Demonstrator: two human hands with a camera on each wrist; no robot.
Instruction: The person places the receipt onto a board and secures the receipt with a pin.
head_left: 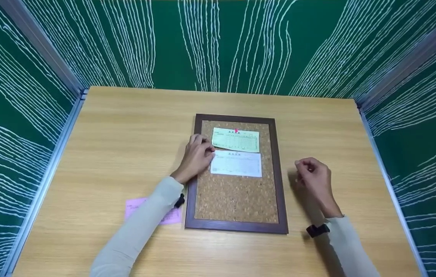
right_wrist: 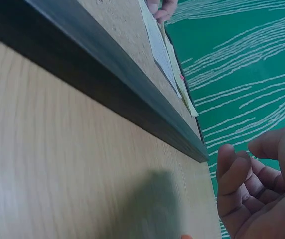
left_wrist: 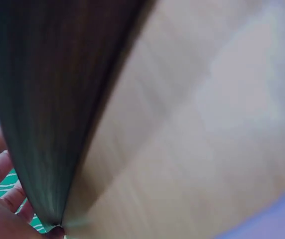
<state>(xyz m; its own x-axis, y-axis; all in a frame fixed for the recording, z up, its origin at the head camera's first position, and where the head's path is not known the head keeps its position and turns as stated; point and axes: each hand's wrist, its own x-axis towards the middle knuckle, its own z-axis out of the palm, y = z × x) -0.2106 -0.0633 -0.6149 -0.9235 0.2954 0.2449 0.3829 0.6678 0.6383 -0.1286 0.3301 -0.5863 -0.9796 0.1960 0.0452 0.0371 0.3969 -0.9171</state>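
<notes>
A brown-framed cork board (head_left: 236, 200) lies on the table. Near its top, a pale green printed slip (head_left: 237, 140) is fixed by a red pin (head_left: 236, 130). Just below it lies a white printed slip (head_left: 236, 164). My left hand (head_left: 197, 156) pinches the white slip's upper left corner, beside the board's left frame. To the right of the board my right hand (head_left: 315, 179) hovers over the table. Its fingers (right_wrist: 234, 174) are loosely curled with the thumb apart from them, and nothing shows between them.
On the table (head_left: 137, 127), left of the board, is a pink slip (head_left: 170, 219), partly covered by the left sleeve. A small orange thing (right_wrist: 186, 236) shows at the right wrist view's lower edge. Green walls (head_left: 310, 23) with white lines enclose the table.
</notes>
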